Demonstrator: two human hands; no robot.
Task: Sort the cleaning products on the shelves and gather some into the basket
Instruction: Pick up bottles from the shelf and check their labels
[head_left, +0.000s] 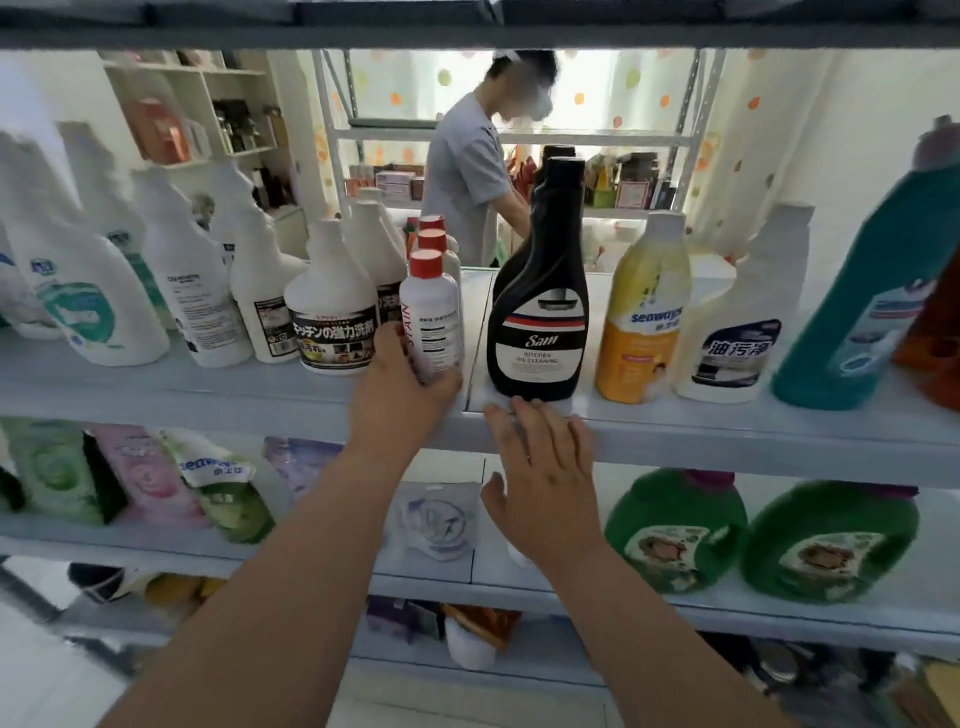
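Right hand (545, 467): nearest the camera, held in front of the upper shelf (753, 431). Its fingers are straight and spread and it holds nothing. The fingertips reach the shelf's front lip just before the black Sam bottle (537, 312); contact with the bottle cannot be confirmed.

Left hand (400, 384): on the same shelf, fingers curled round the lower body of a white red-capped bottle (434, 317), which stands upright at the shelf front.

Lower shelf (156, 551): refill pouches (150, 478) at left, two green jugs (675, 530) at right.

Upper shelf, front row: a white jug with a dark label (332, 312) stands just left of the gripped bottle. The black Sam bottle stands just right of it, then a yellow bottle (641, 317), a white bottle with a blue label (737, 332) and a teal bottle (872, 301).

Behind the gripped bottle stand further red-capped bottles (434, 241).

Beyond the shelving, a person in a grey shirt (467, 171) stands at another rack.
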